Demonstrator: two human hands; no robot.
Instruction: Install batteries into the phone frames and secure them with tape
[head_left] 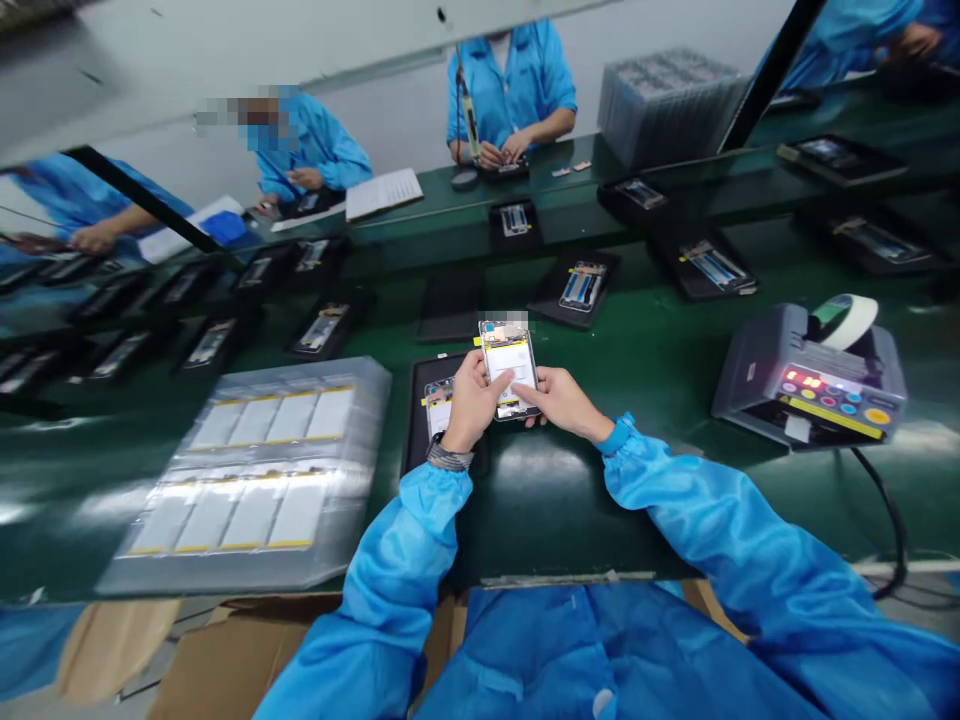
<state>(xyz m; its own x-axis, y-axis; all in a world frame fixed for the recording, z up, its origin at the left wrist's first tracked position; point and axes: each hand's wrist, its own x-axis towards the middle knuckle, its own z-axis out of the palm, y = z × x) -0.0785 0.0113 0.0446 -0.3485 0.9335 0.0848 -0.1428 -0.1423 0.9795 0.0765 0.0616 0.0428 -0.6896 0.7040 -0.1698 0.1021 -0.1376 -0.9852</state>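
Left hand [471, 402] and right hand [566, 402] grip a phone [510, 345], battery tray [367, 375] beside.

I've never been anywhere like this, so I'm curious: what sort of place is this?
It's probably a factory assembly line for smartphones. Workers in blue smocks sit along a long green bench, black trays carry open phone bodies, and the left hand and right hand hold one more phone body.
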